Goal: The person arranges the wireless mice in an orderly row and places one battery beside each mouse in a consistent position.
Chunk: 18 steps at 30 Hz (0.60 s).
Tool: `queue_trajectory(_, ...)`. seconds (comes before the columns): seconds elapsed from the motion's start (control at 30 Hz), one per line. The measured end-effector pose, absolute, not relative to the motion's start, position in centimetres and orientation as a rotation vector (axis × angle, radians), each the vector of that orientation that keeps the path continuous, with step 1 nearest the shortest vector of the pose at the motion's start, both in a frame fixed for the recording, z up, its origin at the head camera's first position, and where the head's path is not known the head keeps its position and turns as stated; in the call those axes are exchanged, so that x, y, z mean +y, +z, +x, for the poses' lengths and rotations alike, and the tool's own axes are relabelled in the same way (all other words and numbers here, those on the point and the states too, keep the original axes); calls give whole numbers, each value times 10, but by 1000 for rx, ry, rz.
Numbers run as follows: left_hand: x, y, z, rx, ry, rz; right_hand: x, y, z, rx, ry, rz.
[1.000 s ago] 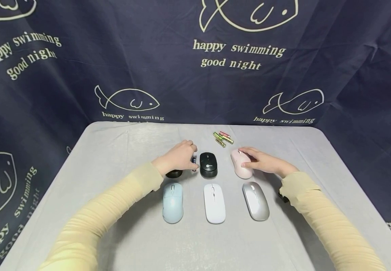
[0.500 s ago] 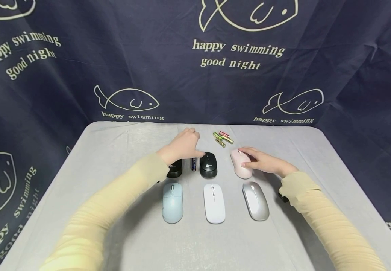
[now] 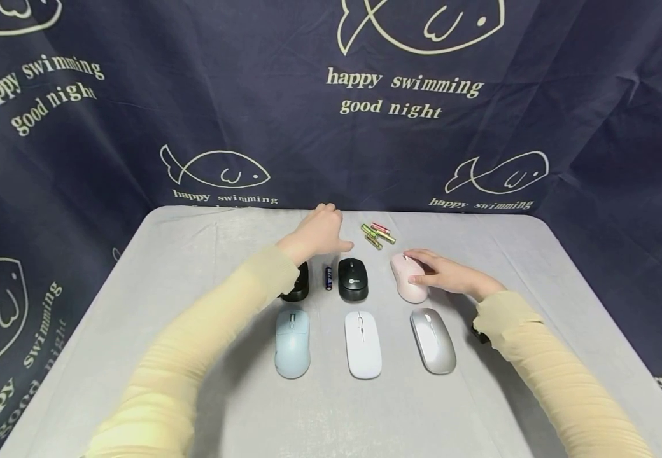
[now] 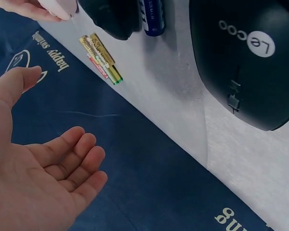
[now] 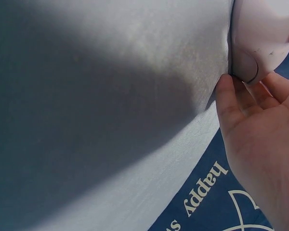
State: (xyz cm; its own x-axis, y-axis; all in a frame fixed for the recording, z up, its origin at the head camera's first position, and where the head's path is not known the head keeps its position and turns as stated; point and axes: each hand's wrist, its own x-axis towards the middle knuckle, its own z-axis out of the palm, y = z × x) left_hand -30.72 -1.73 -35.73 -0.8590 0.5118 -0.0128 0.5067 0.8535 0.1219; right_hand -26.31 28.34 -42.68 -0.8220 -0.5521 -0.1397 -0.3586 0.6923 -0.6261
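My left hand (image 3: 318, 232) is in the air behind the two black mice, its fingers loosely bent and holding nothing; its palm (image 4: 33, 187) shows in the left wrist view. The left black mouse (image 3: 296, 284) is partly covered by the left wrist. A dark blue battery (image 3: 328, 278) lies between it and the other black mouse (image 3: 354, 280). My right hand (image 3: 442, 270) grips a pale pink mouse (image 3: 410, 280) on the table, thumb on one side and fingers on the other. In the right wrist view the pink mouse (image 5: 262, 36) shows between thumb and fingers.
Several green, gold and red batteries (image 3: 378, 234) lie in a small pile at the back of the grey-covered table (image 3: 331, 420). A light blue mouse (image 3: 293, 343), a white mouse (image 3: 363, 345) and a silver mouse (image 3: 434, 341) form the front row. Dark curtain (image 3: 308, 127) surrounds the table.
My left hand has let go of the dark blue battery between the black mice, then lifted and moved toward the table's back. My right hand and the pink mouse have stayed put.
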Motion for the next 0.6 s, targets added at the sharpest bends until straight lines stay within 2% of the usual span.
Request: queue_trajectory(0.6, 7, -364, -328, 3022, 163, 717, 284, -429, -265, 2590, -849, -708)
